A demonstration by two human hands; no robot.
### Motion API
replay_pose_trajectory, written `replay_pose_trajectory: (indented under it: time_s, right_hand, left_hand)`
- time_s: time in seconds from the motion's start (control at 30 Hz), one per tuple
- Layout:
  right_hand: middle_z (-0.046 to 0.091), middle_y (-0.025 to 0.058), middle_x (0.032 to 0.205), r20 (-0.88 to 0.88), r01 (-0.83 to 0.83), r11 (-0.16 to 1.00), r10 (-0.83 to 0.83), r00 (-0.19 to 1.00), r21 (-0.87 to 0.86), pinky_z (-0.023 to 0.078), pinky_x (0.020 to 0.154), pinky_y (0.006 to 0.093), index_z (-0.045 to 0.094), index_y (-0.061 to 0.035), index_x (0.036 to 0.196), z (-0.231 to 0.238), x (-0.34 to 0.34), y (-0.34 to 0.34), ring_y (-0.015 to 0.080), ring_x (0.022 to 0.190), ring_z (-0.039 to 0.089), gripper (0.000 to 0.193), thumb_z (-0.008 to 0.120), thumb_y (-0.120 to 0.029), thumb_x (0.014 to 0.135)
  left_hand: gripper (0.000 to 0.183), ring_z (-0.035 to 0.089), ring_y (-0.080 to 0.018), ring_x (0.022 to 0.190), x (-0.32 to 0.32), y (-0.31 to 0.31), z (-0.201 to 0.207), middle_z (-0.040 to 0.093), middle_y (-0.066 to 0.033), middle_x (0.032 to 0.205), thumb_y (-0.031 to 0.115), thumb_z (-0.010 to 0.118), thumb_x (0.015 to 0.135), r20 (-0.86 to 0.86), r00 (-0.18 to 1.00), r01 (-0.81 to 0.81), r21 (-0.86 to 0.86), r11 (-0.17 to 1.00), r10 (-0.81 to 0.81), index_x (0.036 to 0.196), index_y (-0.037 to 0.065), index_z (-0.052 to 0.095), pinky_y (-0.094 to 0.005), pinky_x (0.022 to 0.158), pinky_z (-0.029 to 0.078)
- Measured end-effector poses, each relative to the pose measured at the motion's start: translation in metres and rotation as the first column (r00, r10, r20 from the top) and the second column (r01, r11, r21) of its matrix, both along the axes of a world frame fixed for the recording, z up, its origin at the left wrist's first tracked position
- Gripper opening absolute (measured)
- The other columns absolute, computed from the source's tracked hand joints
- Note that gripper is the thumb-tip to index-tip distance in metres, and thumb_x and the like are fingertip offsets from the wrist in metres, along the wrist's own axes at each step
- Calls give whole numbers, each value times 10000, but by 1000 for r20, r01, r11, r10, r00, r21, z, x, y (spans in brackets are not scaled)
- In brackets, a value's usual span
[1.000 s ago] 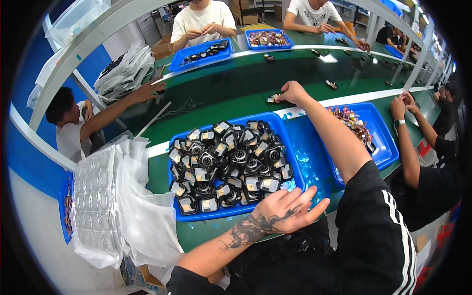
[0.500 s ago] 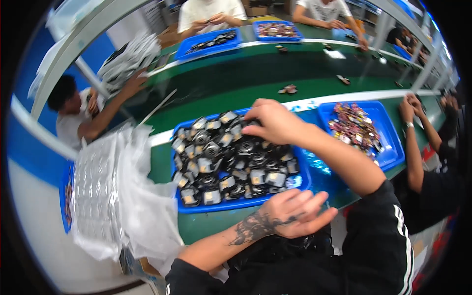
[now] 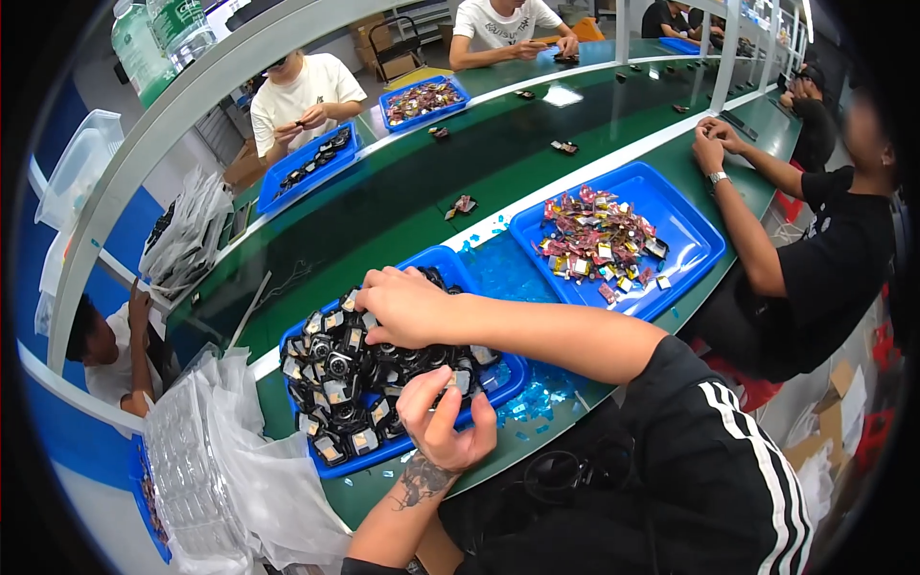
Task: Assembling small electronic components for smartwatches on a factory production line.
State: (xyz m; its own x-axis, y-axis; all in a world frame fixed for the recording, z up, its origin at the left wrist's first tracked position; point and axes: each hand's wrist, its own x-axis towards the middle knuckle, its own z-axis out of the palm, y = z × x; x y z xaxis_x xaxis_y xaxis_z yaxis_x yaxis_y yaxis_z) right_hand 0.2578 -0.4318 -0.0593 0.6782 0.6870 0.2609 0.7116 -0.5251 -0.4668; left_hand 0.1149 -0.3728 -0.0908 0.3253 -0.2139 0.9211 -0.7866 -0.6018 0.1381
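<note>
while clear plastic bags sit heaped at far left, blue tray of small black components lies on green bench. left hand at tray's near rim, fingers curled around small part, touching pile. right hand palm-down on pile, closed over components. second blue tray of mixed parts further right.
</note>
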Motion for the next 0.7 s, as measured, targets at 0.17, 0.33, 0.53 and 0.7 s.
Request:
replay_pose_trajectory:
  time_s: [0.17, 0.33, 0.53, 0.7]
  right_hand:
    - [620, 143, 1038, 51, -4, 970, -9, 999, 242, 474, 867, 449, 643, -36, 1062, 3, -8, -2, 336, 1037, 597, 340, 751, -124, 752]
    - [616, 121, 904, -33, -6, 747, 38, 999, 665, 551, 708, 350, 648, -20, 964, 25, -34, -25, 259, 840, 648, 201, 676, 0, 766]
    - [597, 90, 972, -352, 96, 780, 165, 921, 618, 559, 776, 305, 688, -36, 1040, 27, -82, -97, 173, 886, 634, 213, 709, -69, 831]
    - [653, 119, 848, -22, 750, 498, -827, 562, 435, 518, 705, 352, 677, -11, 881, -3, -85, -236, 225, 814, 659, 189, 747, -169, 803]
  left_hand:
    - [662, 423, -306, 1192, 4, 0, -1, 364, -220, 1352, 30, 591, 764, -70, 997, -66, -338, 939, 45, 1358, -32, 306, -427, 964, 405]
    - [567, 362, -270, 1285, 12, 1, 18, 306, -171, 1449, 172, 492, 978, -339, 940, -243, -585, 774, 39, 1450, -12, 236, -407, 1053, 327]
    - [273, 602, -111, 940, 11, 1, 19, 653, -90, 1057, 126, 506, 1003, -534, 639, -71, -758, 649, -554, 1173, -74, 581, -245, 828, 477]
    - [228, 693, -204, 744, 2, -6, 22, 674, -168, 966, 150, 516, 996, -541, 274, -265, -837, 479, -795, 1124, -31, 567, -295, 651, 591]
